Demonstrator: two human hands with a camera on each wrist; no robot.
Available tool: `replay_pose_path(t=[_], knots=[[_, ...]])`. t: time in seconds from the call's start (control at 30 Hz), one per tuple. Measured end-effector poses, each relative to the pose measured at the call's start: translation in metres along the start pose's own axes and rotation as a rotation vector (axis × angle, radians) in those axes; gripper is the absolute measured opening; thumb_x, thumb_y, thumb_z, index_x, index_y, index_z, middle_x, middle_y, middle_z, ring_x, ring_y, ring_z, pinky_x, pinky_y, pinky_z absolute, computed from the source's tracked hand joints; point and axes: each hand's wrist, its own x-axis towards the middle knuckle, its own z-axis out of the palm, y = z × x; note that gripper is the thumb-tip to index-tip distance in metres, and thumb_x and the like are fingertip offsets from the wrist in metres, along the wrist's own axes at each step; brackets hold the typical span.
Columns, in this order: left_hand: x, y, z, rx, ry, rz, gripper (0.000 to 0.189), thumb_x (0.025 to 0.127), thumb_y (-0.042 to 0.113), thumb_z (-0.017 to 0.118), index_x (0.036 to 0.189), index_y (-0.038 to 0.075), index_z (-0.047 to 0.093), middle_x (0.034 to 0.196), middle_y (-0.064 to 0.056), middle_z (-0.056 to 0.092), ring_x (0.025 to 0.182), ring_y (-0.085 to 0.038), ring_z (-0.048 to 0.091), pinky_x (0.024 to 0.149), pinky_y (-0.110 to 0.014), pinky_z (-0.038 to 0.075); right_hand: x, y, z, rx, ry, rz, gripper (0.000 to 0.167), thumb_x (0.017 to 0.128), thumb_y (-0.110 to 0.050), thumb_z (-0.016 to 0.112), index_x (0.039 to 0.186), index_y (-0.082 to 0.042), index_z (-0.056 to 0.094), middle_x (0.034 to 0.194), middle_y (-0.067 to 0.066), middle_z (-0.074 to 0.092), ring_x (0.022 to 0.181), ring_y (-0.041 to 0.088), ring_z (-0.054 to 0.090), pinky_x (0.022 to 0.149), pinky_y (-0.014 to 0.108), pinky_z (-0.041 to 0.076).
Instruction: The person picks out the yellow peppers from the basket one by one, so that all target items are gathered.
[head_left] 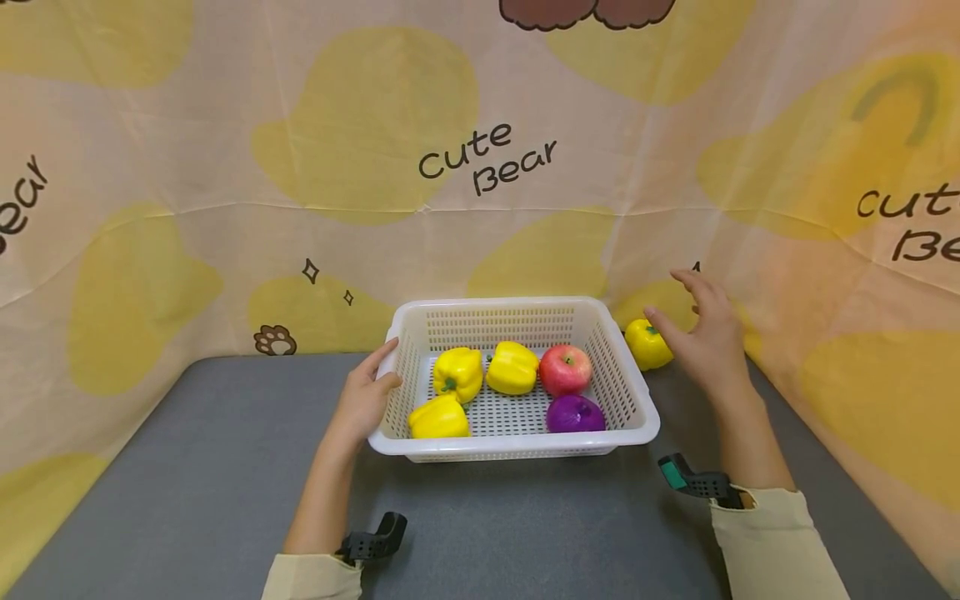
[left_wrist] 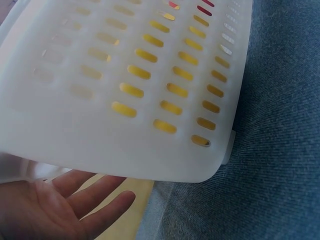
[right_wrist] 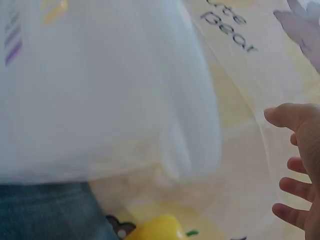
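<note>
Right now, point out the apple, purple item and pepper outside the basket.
Apple (head_left: 564,370), head view, on its red skin.
Purple item (head_left: 575,413), head view, on its upper surface.
Outside pepper (head_left: 645,347), head view, on its yellow side.

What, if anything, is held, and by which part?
The left hand holds the white basket by its left-end rim; the right hand holds nothing.

Camera set: head plus two wrist views.
Head looked forward and down from farthest back, taking in bench (head_left: 525,533), basket (head_left: 517,445) and backdrop (head_left: 360,125). Wrist views sat close, both rolled sideways: left faced the basket near its left end; right caught its right end, backdrop beyond. Head and right wrist shared the pepper (head_left: 645,346) outside the basket.
</note>
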Motion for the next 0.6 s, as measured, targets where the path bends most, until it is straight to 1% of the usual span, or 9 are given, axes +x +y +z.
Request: replay_pose_path(t=[0.1, 0.27, 0.5, 0.6], knots=[[0.001, 0.000, 0.001, 0.007, 0.002, -0.008, 0.063, 0.098, 0.011, 0.043, 0.159, 0.020, 0.033, 0.161, -0.021, 0.038, 0.132, -0.042, 0.055, 0.103, -0.056, 0.050, -0.001, -0.011, 0.002, 0.010, -0.006, -0.039, 0.060, 0.087, -0.019, 0.075, 0.142, -0.005, 0.055, 0.146, 0.021, 0.053, 0.132, 0.042, 0.048, 0.101, 0.064, 0.045], [0.000, 0.001, 0.001, 0.006, 0.002, -0.015, 0.063, 0.098, 0.010, 0.043, 0.159, 0.021, 0.033, 0.161, -0.021, 0.037, 0.134, -0.042, 0.053, 0.106, -0.057, 0.048, -0.004, -0.028, 0.006, 0.012, -0.036, -0.067, 0.060, 0.087, -0.019, 0.075, 0.142, -0.005, 0.055, 0.147, 0.020, 0.052, 0.132, 0.041, 0.049, 0.102, 0.065, 0.046], [-0.001, 0.002, 0.001, 0.004, -0.007, -0.007, 0.064, 0.097, 0.009, 0.044, 0.160, 0.020, 0.033, 0.162, -0.022, 0.036, 0.135, -0.042, 0.052, 0.106, -0.057, 0.048, -0.009, -0.045, 0.015, 0.031, -0.049, -0.114, 0.059, 0.088, -0.019, 0.075, 0.142, -0.007, 0.056, 0.144, 0.019, 0.055, 0.125, 0.040, 0.054, 0.099, 0.062, 0.048], [-0.001, 0.001, 0.000, 0.011, -0.001, -0.003, 0.064, 0.097, 0.009, 0.043, 0.160, 0.019, 0.033, 0.162, -0.022, 0.035, 0.135, -0.042, 0.052, 0.105, -0.057, 0.049, -0.012, -0.053, 0.021, 0.055, -0.070, -0.135, 0.059, 0.088, -0.021, 0.075, 0.143, -0.008, 0.055, 0.146, 0.017, 0.055, 0.128, 0.039, 0.053, 0.102, 0.061, 0.048]])
